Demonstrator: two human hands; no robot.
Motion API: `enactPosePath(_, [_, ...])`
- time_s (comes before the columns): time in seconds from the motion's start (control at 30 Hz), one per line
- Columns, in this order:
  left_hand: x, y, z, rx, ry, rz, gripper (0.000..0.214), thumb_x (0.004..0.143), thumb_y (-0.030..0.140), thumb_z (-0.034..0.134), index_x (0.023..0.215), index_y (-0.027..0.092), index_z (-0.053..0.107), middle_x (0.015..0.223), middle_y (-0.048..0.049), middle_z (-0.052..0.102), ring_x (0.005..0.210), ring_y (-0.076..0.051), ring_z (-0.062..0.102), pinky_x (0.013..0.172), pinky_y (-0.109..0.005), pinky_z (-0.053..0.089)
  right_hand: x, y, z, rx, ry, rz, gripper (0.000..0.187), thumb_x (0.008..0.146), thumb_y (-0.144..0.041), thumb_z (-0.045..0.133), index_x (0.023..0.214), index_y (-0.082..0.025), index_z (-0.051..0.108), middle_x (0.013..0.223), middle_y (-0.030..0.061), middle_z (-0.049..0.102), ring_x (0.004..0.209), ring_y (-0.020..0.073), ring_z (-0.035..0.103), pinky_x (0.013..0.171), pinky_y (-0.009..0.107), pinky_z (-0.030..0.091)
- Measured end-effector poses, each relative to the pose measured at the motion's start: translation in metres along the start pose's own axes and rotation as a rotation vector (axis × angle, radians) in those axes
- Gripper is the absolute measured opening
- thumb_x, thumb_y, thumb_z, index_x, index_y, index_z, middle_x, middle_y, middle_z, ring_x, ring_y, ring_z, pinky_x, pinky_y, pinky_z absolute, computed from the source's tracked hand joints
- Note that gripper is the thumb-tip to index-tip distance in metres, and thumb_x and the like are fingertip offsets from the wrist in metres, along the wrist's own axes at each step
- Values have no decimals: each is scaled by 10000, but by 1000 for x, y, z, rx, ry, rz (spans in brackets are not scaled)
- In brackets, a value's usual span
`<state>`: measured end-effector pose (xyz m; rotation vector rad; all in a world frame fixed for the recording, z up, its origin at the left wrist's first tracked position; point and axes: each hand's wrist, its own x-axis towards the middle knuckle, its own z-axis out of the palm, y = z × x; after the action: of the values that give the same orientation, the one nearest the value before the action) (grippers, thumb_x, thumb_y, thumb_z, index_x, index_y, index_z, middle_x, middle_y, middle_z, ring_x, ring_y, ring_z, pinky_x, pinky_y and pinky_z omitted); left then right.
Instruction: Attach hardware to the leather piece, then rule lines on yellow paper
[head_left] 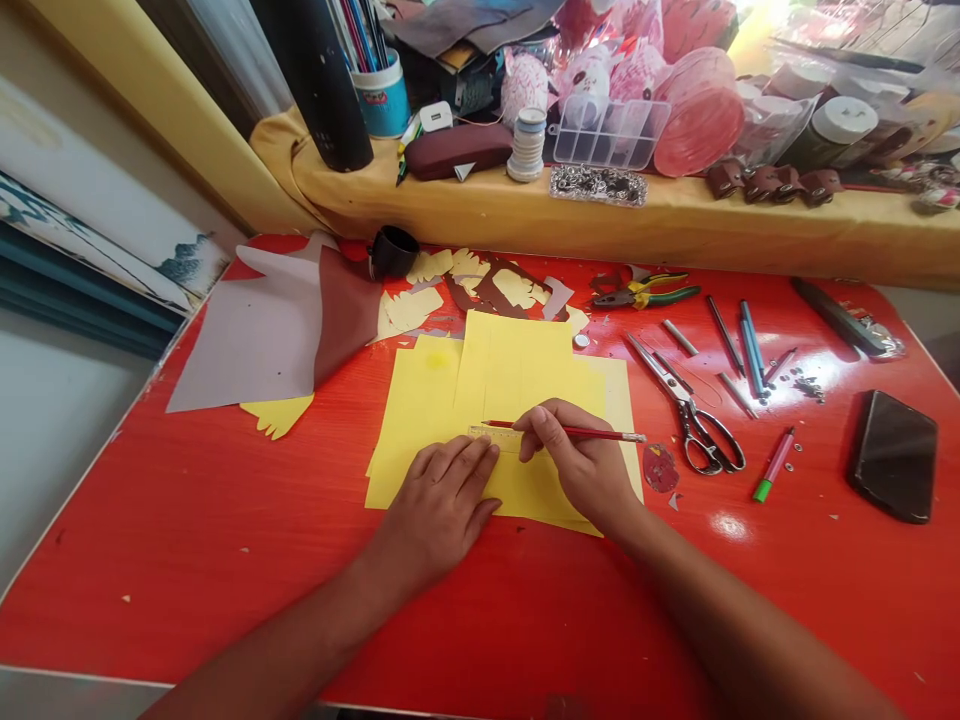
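Your left hand (435, 510) lies flat on the yellow paper sheets (517, 360), with open fingers, and its fingertips press on the end of a small clear ruler (495, 436). Your right hand (577, 465) is closed around a red pencil (570, 431), holding it between thumb and fingers, and the pencil lies just above the ruler. I cannot tell which pencil end touches the paper, because the hand and the angle hide this.

The sheets lie in the middle of the orange-red table (187, 560), overlapping each other, with the ruler on top. It seems you are at the step of marking a straight line along the ruler. For this, the ruler needs firm pressure from your left hand, so it does not slide.

Near your right hand are steel scissors (694, 420) and a small piece of dark red leather (660, 468). Green-handled pliers (645, 290) lie farther up the table.
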<state>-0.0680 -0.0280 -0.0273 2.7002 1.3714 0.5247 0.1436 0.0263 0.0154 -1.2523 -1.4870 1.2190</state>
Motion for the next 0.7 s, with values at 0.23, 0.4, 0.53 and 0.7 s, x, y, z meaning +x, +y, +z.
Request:
enactPosePath(0.23, [2,0,-3,8,-6,12,451,1095,321,522,1484,104,591,1466,-134,674,1346,-302,580,1115,-457,420,3,13,12,40,34,36,409,1071,-526,569,842,-218,711,661,5,675,653,167,618,669,303,499])
enactPosePath(0.4, [1,0,-3,11,-1,14,448,1101,323,513,1482,102,596,1470,-130,676,1342,-297,582,1109,-456,421,2,19,11,8,34,12,374,1086,-472,561,857,-221,719,672,1,678,660,159,613,669,290,489])
enactPosePath(0.53, [0,0,-3,9,-4,8,449,1103,333,519,1485,111,595,1481,-125,670,1358,-293,572,1115,-454,420,2,21,12,-21,-10,-13,350,1085,-441,568,856,-218,711,700,4,687,673,155,619,670,283,494])
enactPosePath(0.7, [1,0,-2,3,-1,11,457,1107,332,515,1490,93,586,1485,-121,669,1365,-298,562,1109,-462,420,2,22,12,-42,-33,-41,335,1089,-401,561,844,-219,698,705,3,686,675,150,622,679,278,495])
